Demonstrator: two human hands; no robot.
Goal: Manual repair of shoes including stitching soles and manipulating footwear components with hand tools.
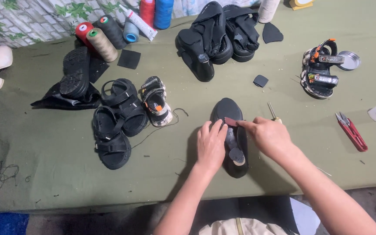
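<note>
Left hand presses flat on the upturned black shoe to steady it on the bench, grip unclenched, while right hand pinches a dark red patch against the sole

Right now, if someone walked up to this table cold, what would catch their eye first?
First, the two hands at centre front: the left hand steadies an upturned black shoe while the right hand presses a small dark red patch onto its sole. Next, the black sandals heaped at left, and the red thread snips at right.
</note>
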